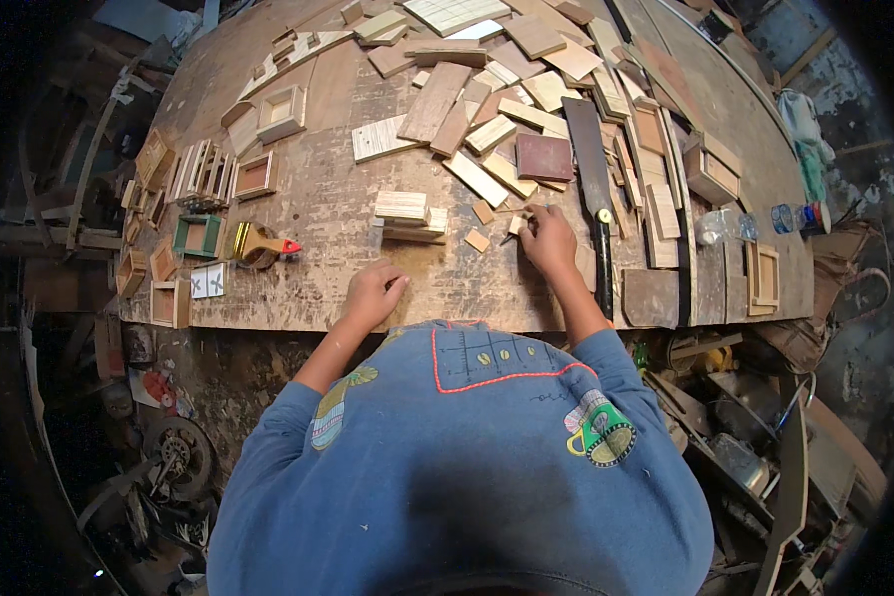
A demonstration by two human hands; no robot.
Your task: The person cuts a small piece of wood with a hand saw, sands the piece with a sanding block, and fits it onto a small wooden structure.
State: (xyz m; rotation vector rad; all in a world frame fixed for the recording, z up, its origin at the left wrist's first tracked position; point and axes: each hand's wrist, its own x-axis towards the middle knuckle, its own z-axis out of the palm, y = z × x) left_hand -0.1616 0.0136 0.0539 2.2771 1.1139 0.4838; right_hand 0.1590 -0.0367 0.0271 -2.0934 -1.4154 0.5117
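My left hand (375, 291) rests on the workbench, thumb a little apart from the loosely curled fingers, with nothing seen in it. Just beyond it stands a small stack of pale wooden blocks (402, 207). Over to the right, my right hand (550, 238) pinches a small wooden block (517, 226) at its fingertips. A small dark tip shows beside that block, and I cannot make out what it belongs to. Two similar little wooden pieces, one (482, 211) farther off and one (477, 240) nearer, lie left of the right hand.
A long dark blade-like tool (591, 159) lies right of my right hand. Beyond are heaped wood offcuts (447, 99) and a dark red square block (543, 157). A paintbrush (263, 243), a green box (198, 235) and small wooden frames sit left; plastic bottles (730, 226) lie right.
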